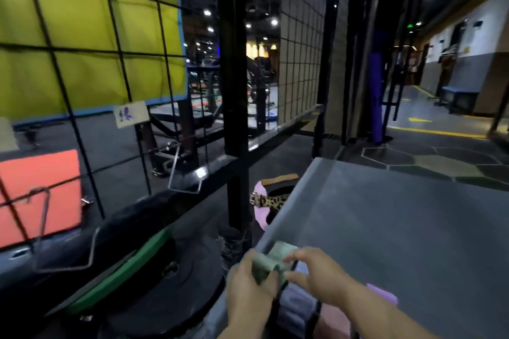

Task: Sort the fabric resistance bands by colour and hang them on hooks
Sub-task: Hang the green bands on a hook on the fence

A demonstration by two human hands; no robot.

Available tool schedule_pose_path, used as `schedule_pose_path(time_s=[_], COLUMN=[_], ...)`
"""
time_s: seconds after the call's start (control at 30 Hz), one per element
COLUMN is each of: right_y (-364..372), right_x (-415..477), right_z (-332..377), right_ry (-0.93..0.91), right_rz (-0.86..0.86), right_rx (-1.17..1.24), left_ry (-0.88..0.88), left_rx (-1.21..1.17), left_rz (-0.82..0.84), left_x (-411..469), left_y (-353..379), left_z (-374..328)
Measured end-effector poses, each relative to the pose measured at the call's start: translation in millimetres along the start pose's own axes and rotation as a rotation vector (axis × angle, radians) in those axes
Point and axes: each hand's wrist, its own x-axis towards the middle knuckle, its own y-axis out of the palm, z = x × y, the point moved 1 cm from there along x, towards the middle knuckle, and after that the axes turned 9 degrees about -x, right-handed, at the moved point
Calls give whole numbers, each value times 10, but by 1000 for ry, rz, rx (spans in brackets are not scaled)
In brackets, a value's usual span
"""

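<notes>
a black wire grid (82, 49) is standing across the left, with a yellow cloth (82, 16) hanging behind its upper part and a red card (38, 190) showing behind its lower left. a grey table (399, 228) is stretching from the near right toward the far middle. below the grid, near left, a black plate (176, 283) with a green rim is lying beside the table's left edge.

you are working at the table's near left edge. your left hand (248, 286) is curling its fingers round a green band (271, 263), and your right hand (319, 270) is pinching the same band between thumb and fingertips, so both are gripping it just above the table. purple bands (297, 308) are lying under your hands, and a pink band (382, 293) is peeking out right of your right wrist.

two wire hooks are hanging on the grid: a left hook (44, 217) over the red card and a right hook (173, 170) further right, both well apart from the green band. a small label (131, 114) is sitting on the grid above the right hook; its writing is blurred.
</notes>
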Motion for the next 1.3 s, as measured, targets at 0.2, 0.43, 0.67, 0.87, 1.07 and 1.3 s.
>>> schedule_pose_path(time_s=[0.2, 0.43, 0.67, 0.87, 1.07, 1.3], right_y=[-393, -786, -957, -972, -941, -1134], right_x=[38, -191, -513, -535, -427, -93], right_z=[270, 771, 1482, 1674, 1678, 1696], right_ry=[46, -4, -75, -140, -226, -298], right_rz=[-84, -31, 10, 50, 69, 134], right_rx=[270, 728, 773, 753, 857, 913], left_ry=[160, 85, 110, 153, 183, 277], left_rx=[-100, -445, -583, -589, -514, -324], left_rz=[97, 104, 179, 197, 153, -40], left_x=[58, -193, -478, -583, -579, -478], left_y=[-304, -721, -1259, -1490, -1538, -1582], left_z=[-550, -942, -1057, -1088, -1131, -1283])
